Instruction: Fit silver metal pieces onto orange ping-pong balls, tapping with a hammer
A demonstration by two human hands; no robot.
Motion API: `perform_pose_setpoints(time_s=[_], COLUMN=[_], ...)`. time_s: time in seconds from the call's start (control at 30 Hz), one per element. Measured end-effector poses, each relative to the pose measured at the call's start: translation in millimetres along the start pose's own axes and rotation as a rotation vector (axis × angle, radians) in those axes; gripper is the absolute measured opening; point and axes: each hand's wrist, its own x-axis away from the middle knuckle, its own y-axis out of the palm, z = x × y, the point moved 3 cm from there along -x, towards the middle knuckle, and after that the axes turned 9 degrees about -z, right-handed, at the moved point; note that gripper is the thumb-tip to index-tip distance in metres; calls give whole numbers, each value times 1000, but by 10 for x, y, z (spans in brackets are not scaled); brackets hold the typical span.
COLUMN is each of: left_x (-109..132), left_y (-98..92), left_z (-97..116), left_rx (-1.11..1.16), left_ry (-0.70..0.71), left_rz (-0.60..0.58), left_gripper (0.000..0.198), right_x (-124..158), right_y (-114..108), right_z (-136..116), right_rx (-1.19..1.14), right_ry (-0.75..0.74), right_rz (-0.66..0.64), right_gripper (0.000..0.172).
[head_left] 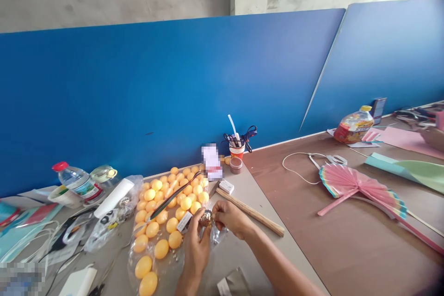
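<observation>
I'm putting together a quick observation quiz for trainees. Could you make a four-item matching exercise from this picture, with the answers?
Things
1. Shiny ball
2. Wooden stick
3. Pleated fan
4. Bottle near the left edge

Places, colours or states
A. Capped in red
B. Lying just beyond the right hand
C. Held in the fingers of the left hand
D. Mostly pink, on the brown tabletop

Right pairs: 1-C, 2-B, 3-D, 4-A

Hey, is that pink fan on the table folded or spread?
Spread. The fan lies with its pink pleats opened out from the middle, and its two pink sticks point apart.
</observation>
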Motion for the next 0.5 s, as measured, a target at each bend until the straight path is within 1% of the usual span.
perform_pose_setpoints(time_s=[0.1,0.17,0.23,0.33,0.37,0.43,0.5], left_x=[3,4,0,-12,-14,-13,-8], left_y=[17,28,46,79,88,101,109], left_z=[-53,-75,-73,-35,-19,8,23], left_rx=[12,81,217,471,544,656,721], left_ry=[-45,-75,-95,-130,-148,-185,-208], left_rz=[-46,-33,-16,-11,-12,-20,-37], left_gripper=[42,44,46,47,47,45,43], right_x=[0,0,1,21,33,62,87], right_y=[7,5,6,4,-5,-28,-43], right_z=[-2,-13,-35,-97,-123,-173,-206], right_rx=[12,-45,-174,-385,-428,-466,-463], right_ry=[7,-12,-39,-76,-93,-131,-159], right_rz=[45,53,-3,-156,-187,-210,-212], right_gripper=[9,12,19,35,39,43,44])
